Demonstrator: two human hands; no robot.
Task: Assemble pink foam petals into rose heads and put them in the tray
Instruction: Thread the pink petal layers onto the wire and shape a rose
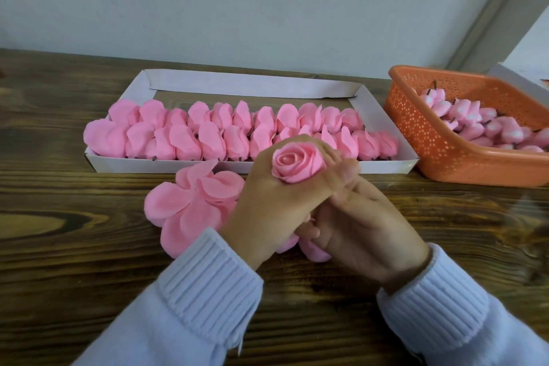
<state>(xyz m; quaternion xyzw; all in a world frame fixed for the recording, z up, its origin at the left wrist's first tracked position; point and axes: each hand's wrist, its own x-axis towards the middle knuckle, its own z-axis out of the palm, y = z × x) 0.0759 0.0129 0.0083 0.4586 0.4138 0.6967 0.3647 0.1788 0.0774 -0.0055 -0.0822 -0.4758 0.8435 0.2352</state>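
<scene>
My left hand (267, 205) holds a pink foam rose head (297, 161) upright between its fingers, just in front of the tray. Under it, my right hand (365, 232) is closed against the left hand at the rose's base; what it grips is hidden. A pile of loose pink petals (193, 202) lies on the table to the left of and under both hands. The white cardboard tray (383, 116) behind holds two rows of assembled pink rose heads (208, 134).
An orange plastic basket (430, 140) at the right holds several pink bud cores with dark stems. The wooden table (74, 246) runs to a grey wall behind the tray. Light blue knitted sleeves cover both wrists.
</scene>
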